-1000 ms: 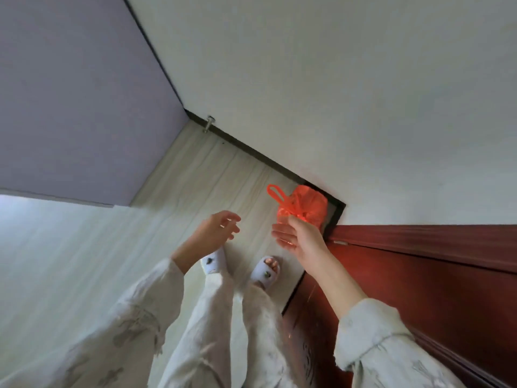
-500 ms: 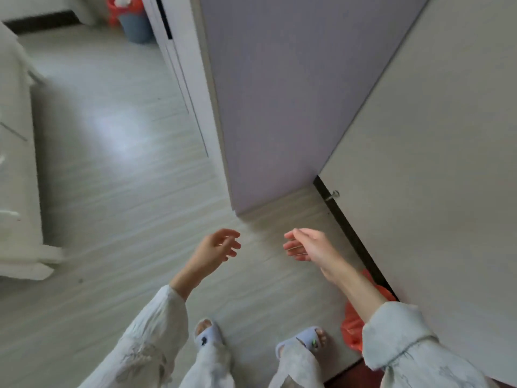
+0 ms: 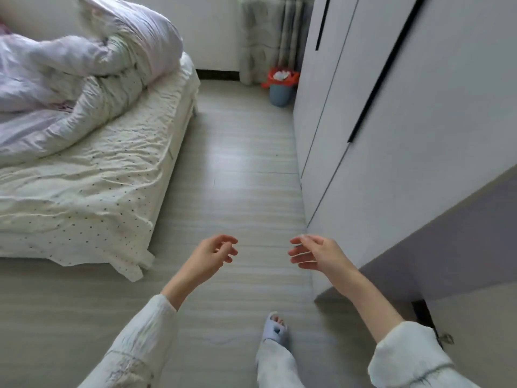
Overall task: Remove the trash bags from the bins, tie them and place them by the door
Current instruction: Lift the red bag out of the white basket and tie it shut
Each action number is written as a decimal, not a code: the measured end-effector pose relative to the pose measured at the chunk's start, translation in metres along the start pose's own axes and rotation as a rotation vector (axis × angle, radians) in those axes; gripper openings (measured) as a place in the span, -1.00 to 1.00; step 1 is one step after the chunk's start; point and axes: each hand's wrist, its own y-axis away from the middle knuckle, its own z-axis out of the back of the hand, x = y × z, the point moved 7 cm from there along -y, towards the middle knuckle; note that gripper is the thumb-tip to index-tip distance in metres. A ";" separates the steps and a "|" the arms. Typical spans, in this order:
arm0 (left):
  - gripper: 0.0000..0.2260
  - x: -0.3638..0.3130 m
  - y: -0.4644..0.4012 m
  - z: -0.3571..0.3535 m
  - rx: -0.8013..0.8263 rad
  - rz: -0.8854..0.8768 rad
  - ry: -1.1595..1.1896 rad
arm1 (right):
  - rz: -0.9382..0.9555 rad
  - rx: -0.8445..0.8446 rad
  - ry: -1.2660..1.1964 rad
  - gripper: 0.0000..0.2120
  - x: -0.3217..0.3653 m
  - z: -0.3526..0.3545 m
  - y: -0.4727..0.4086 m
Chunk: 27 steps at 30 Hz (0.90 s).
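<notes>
A small blue bin (image 3: 280, 94) stands on the floor at the far end of the room, beside the wardrobe and below the curtain. An orange trash bag (image 3: 283, 78) lines it, its edge folded over the rim, with white paper waste showing inside. My left hand (image 3: 210, 256) hangs in front of me over the floor, fingers loosely curled and holding nothing. My right hand (image 3: 315, 252) is level with it near the wardrobe corner, fingers relaxed and empty. Both hands are far from the bin. The tied orange bag by the door is out of view.
A bed (image 3: 92, 175) with a dotted sheet and a rumpled duvet (image 3: 70, 79) fills the left side. A white wardrobe (image 3: 391, 130) runs along the right. A strip of pale wood floor (image 3: 240, 169) lies between them. My slippered foot (image 3: 274, 329) is below.
The view has swung from the door corner into the bedroom. The tied orange bag has dropped out of sight, and the bin at the far end now shows. Both hands stay empty.
</notes>
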 end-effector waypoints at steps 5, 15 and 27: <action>-0.83 -0.035 -0.091 0.051 -0.050 -0.012 0.035 | 0.066 0.053 0.032 -0.74 0.088 -0.009 -0.099; -0.82 -0.136 -0.289 0.141 -0.160 -0.040 0.126 | 0.141 0.104 0.037 -0.75 0.266 0.004 -0.299; -0.81 -0.201 -0.608 0.250 -0.191 -0.025 0.159 | 0.154 0.105 0.092 -0.74 0.449 0.016 -0.590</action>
